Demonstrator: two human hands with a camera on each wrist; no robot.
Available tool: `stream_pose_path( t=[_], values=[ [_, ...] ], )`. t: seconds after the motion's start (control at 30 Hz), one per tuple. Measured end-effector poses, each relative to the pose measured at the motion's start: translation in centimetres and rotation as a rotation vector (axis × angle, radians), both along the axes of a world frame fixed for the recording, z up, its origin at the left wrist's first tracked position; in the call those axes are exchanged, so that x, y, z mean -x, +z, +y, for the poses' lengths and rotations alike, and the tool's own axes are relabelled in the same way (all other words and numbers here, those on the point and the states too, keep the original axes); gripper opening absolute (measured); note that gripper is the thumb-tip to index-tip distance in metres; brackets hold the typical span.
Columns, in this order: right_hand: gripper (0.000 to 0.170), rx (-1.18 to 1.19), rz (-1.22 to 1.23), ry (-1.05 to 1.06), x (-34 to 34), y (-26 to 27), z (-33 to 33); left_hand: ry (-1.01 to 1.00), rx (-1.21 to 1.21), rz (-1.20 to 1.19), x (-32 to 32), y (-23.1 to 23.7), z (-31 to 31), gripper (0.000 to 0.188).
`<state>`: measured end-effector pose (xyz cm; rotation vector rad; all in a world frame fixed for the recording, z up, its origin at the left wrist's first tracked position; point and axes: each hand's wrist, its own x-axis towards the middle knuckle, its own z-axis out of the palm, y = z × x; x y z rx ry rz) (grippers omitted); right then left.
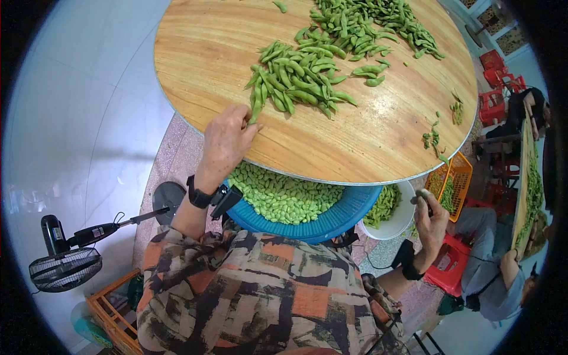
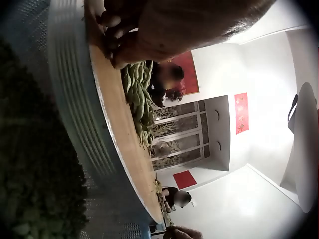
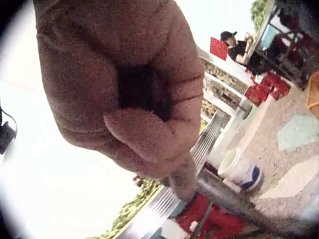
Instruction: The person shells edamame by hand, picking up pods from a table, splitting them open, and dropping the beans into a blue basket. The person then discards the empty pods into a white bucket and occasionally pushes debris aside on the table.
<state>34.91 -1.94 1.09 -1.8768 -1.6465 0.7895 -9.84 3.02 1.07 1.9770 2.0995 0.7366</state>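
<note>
At the table's near-left edge in the head view, my left hand [image 1: 228, 139] pinches the lower end of a green pod [image 1: 256, 111] beside a pile of pods [image 1: 299, 80]. The left wrist view has that hand [image 2: 174, 30] over the tabletop, fingertips mostly in shadow. My right hand [image 1: 431, 223] is off the table's edge, right of a white bucket [image 1: 404, 222]. A dark grey patch shows at its fingertips; what it is cannot be told. Its fingers look curled in the right wrist view, where the hand [image 3: 124, 94] fills much of the frame.
Below the round wooden table [image 1: 201, 65], a blue basket [image 1: 361, 207] holds shelled beans [image 1: 284, 195]. An orange crate [image 1: 461, 180] and red stool [image 1: 449, 266] stand right. A black fan [image 1: 65, 269] is at left. People sit at another table [image 1: 523, 177].
</note>
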Motion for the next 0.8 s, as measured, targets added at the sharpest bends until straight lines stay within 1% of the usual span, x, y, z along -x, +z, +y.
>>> stream_pose_path(
  t=[0.03,0.07,0.13,0.17,0.23,0.27,0.33,0.37,0.43,0.5,0.57,0.6,0.67,0.7,0.77,0.8],
  values=[
    [0.018,-0.139,0.049,0.020,1.3,-0.3,0.3,-0.007,-0.062,0.004,-0.2,-0.2,-0.4,0.015],
    [0.019,-0.128,0.127,0.024,3.0,0.2,0.7,-0.010,-0.064,0.004,-0.3,-0.4,-0.8,0.015],
    [0.021,-0.177,0.223,0.107,6.6,0.1,1.6,0.021,-0.120,0.137,-0.6,-0.6,-1.4,0.018],
    [0.021,-0.208,0.241,0.171,8.8,0.1,1.9,0.020,-0.121,0.137,-0.9,-0.8,-1.6,0.018],
    [0.023,-0.146,0.378,0.250,13.3,0.7,2.3,-0.161,-0.208,-0.259,-2.0,-1.1,-1.8,0.017],
    [0.024,-0.095,0.431,0.274,15.1,0.9,2.4,-0.164,-0.208,-0.262,-3.0,-0.8,-2.1,0.017],
    [0.028,0.008,0.615,0.324,17.7,0.5,2.6,-0.096,0.344,-1.132,-5.3,0.1,-3.0,0.019],
    [0.028,0.008,0.610,0.321,18.5,0.6,2.7,-0.099,0.346,-1.136,-5.8,0.1,-3.0,0.019],
    [0.030,0.323,0.972,0.268,19.5,1.2,2.9,-0.259,0.382,-1.435,-6.7,0.1,-2.9,0.022],
    [0.030,0.359,1.008,0.268,19.5,1.1,3.0,-0.230,0.354,-1.472,-7.2,0.0,-2.8,0.025],
    [0.028,0.370,1.145,0.260,19.0,0.2,3.0,-0.271,0.408,-1.471,-6.9,-0.8,-2.9,0.020],
    [0.028,0.373,1.144,0.255,18.9,0.2,3.0,-0.269,0.413,-1.473,-6.9,-0.9,-3.0,0.020],
    [0.028,0.386,1.162,0.263,18.6,0.2,2.9,-0.227,0.454,-1.324,-7.0,-0.8,-3.1,0.016],
    [0.028,0.388,1.162,0.259,18.6,0.2,2.9,-0.226,0.458,-1.325,-7.3,-1.0,-3.3,0.016],
    [0.027,0.385,1.090,0.224,18.6,0.1,3.0,-0.247,0.225,-1.075,-8.0,-1.6,-3.6,0.014],
    [0.027,0.386,1.092,0.222,18.5,0.1,3.1,-0.247,0.228,-1.075,-8.2,-1.6,-3.6,0.014]
  ],
)
